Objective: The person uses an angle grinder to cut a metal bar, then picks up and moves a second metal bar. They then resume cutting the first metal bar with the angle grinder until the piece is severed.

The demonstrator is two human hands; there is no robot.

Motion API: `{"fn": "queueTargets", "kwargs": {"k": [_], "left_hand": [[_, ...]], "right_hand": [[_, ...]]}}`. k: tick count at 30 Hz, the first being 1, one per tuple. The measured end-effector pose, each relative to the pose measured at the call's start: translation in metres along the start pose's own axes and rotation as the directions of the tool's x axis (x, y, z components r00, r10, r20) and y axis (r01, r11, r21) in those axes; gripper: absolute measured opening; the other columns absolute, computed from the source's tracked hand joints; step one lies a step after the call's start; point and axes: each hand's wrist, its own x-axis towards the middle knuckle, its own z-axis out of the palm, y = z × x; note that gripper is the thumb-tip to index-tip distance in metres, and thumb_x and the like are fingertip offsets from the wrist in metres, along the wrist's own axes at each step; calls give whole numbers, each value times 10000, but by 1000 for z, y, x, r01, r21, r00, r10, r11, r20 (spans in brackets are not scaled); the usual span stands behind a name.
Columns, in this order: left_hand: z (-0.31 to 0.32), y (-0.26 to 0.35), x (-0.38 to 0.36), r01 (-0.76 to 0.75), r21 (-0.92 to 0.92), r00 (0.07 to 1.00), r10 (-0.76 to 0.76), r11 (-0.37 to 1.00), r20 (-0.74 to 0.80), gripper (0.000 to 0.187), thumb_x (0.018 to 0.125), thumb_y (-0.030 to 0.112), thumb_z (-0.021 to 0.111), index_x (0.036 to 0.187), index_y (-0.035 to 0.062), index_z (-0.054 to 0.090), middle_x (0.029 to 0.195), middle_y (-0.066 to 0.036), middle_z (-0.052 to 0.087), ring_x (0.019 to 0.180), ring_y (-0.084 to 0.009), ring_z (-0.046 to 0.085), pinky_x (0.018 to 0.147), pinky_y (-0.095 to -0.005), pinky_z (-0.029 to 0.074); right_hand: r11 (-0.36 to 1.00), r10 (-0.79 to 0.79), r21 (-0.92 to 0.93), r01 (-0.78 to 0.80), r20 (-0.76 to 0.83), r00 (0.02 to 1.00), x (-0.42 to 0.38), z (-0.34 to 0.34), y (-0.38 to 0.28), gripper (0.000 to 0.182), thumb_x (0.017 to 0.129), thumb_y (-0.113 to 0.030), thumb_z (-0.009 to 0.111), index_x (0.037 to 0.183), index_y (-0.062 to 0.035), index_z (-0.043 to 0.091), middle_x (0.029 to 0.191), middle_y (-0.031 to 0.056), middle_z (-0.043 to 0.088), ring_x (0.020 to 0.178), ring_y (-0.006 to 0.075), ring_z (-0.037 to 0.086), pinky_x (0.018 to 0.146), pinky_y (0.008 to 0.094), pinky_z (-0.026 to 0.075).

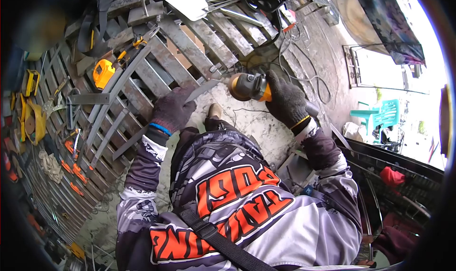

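My left hand (173, 110), in a dark knit glove with a blue cuff, is closed around a flat metal bar (203, 88). One end of the bar points toward the grinder, and the other runs back over the slatted metal bench (176, 64). In my right hand (288, 100), also gloved, is an angle grinder (251, 87) with an orange and dark body. Its disc side faces the bar's tip, with a small gap in this view. Other flat bars (115, 88) lie on the slats beside my left hand.
A yellow tape measure (103, 73) and a metal square (88, 99) lie on the bench. Orange-handled tools (73, 170) sit at the left. Cables (313, 74) trail over the floor at right. A green plastic chair (380, 114) stands farther off.
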Motion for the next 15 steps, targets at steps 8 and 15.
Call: {"fn": "queueTargets", "kwargs": {"k": [8, 15], "left_hand": [[-5, -8, 2, -110, -26, 994, 110, 994, -18, 292, 910, 214, 626, 1161, 75, 685, 940, -230, 698, 926, -450, 698, 785, -541, 566], [-18, -9, 8, 31, -106, 990, -16, 994, 142, 357, 937, 239, 640, 1260, 98, 698, 1002, -245, 734, 946, -452, 707, 803, -522, 575]], "right_hand": [[939, 301, 158, -307, 60, 952, -18, 11, 8, 718, 797, -267, 840, 1413, -142, 493, 1108, 169, 740, 956, 409, 739, 753, 529, 580], [861, 388, 309, -405, 116, 914, -21, 30, -1, 807, 775, -307, 857, 1458, -151, 456, 1023, 211, 752, 916, 451, 733, 742, 542, 574]]}}
